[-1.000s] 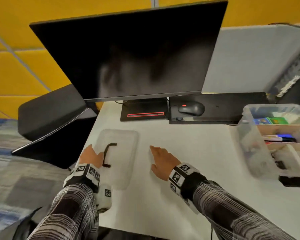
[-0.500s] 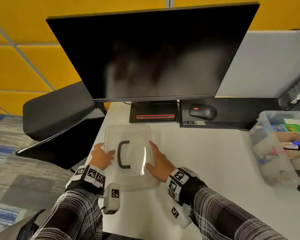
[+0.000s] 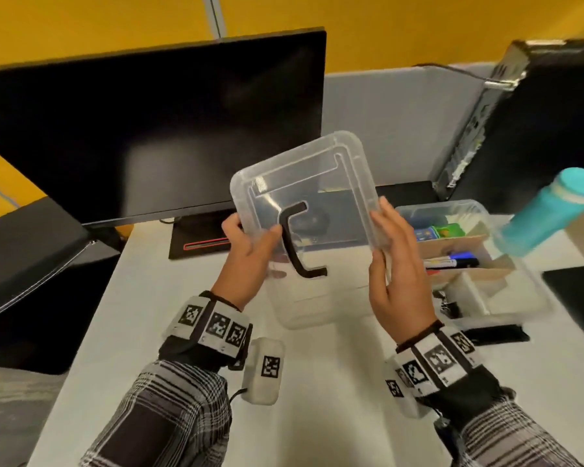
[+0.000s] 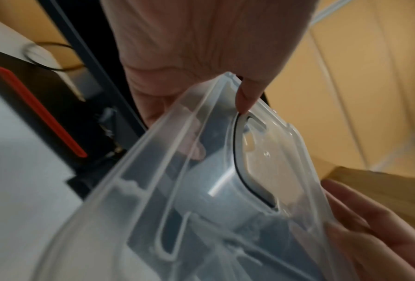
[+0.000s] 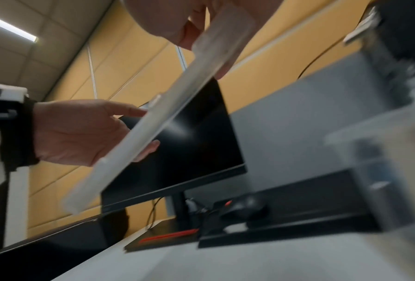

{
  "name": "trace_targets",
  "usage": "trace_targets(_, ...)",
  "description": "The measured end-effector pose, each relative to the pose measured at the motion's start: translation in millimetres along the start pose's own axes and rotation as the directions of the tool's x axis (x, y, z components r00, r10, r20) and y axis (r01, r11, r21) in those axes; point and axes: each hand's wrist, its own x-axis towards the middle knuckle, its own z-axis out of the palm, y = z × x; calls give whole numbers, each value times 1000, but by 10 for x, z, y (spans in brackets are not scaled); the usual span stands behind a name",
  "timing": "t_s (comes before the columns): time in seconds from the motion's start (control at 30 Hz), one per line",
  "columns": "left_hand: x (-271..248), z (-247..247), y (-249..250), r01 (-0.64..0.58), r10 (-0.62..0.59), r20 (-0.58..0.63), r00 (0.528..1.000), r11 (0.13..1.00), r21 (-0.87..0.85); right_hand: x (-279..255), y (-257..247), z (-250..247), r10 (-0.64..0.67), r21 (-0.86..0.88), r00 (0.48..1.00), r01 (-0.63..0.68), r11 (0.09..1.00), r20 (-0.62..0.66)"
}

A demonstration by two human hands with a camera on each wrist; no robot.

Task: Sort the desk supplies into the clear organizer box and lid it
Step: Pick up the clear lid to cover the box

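Observation:
The clear plastic lid (image 3: 317, 183) with a black handle (image 3: 297, 244) hangs tilted in the air above the white desk. My left hand (image 3: 250, 251) grips its left edge, thumb on top near the handle. My right hand (image 3: 398, 264) holds the right edge, fingers along the rim. The clear organizer box (image 3: 516, 298) stands open on the desk to the right, with markers (image 3: 452, 262), small coloured packs (image 3: 439, 232) and cardboard dividers inside. In the left wrist view the lid (image 4: 225, 190) fills the frame under my left hand (image 4: 201, 47). The right wrist view shows the lid (image 5: 158, 123) edge-on.
A black monitor (image 3: 149, 136) stands at the back left, its base (image 3: 199, 241) on the desk. A teal bottle (image 3: 550, 217) is at the right, a dark computer case (image 3: 536, 123) behind it. A black mouse (image 5: 244, 209) lies behind the lid. A chair (image 3: 31, 257) sits left of the desk.
The lid lay flat on the desk at the left; both hands took its edges, lifted it and carried it right toward the box, tilting it.

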Motion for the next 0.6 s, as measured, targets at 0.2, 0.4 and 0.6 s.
trace_targets(0.2,11,1093,168,-280,268,96,959,948,149,-80,514,-1052,72,-97,991,-83,992,-113)
trace_targets(0.4,267,1907,-207,-345,303,165,939,832,435,-184,1192,-1534,316,-176,947,-322,930,-66)
trace_targets(0.6,534,2271,-605,-227,131,189,973,682,696,-155,1657,-1492,538,-360,842,-494,791,28)
